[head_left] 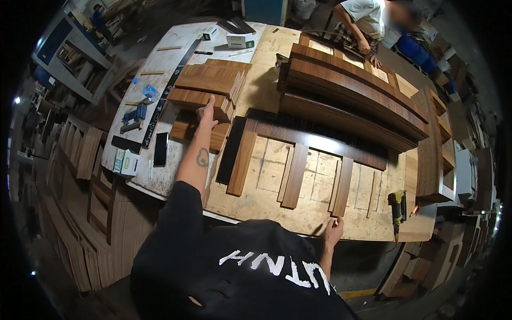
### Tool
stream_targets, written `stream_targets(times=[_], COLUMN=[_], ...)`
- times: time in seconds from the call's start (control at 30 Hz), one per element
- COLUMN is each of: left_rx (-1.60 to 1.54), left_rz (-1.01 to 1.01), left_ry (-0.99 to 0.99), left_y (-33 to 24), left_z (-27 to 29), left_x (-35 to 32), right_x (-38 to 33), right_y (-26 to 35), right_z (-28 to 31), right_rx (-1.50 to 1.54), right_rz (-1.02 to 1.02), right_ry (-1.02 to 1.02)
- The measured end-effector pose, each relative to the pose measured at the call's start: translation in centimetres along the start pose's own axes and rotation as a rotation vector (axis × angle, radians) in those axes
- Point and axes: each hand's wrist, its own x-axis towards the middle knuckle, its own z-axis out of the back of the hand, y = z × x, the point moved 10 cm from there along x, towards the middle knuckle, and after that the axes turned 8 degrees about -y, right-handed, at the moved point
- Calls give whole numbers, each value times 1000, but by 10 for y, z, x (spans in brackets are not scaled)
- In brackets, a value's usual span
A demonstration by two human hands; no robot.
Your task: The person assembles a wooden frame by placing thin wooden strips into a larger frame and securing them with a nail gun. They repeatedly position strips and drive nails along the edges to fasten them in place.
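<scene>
My left hand (206,113) reaches to the stack of short brown boards (194,97) at the left of the table, its fingers closed around the edge of one of the boards. Its fingertips are partly hidden. Near the table's front edge, my right hand (334,230) pinches the near end of a brown wooden slat (344,184). That slat lies flat and meets a long dark board (320,145) at its far end. Two more slats, one in the middle (295,178) and one at the left end (242,165), run from the same board. Thin strips lie beside some slats.
Long brown panels (352,90) are stacked beyond the frame. A yellow-green nail gun (397,210) lies at right, a blue one (134,116) at left near a bottle (149,92) and phone (161,149). Across the table, a person (365,26) handles another frame.
</scene>
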Motion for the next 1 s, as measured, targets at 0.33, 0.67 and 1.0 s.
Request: stream_targets(times=[0.33, 0.67, 1.0], left_rx=[-340, -397, -141], left_rz=[84, -71, 6], left_ry=[285, 495, 152], left_y=[17, 108, 195], left_z=[-6, 1, -23], left_x=[70, -131, -142], right_x=[14, -13, -27], right_y=[38, 138, 191], right_z=[-1, -24, -92], right_rx=[274, 489, 590], right_rz=[-67, -13, 153], right_ry=[-44, 202, 636])
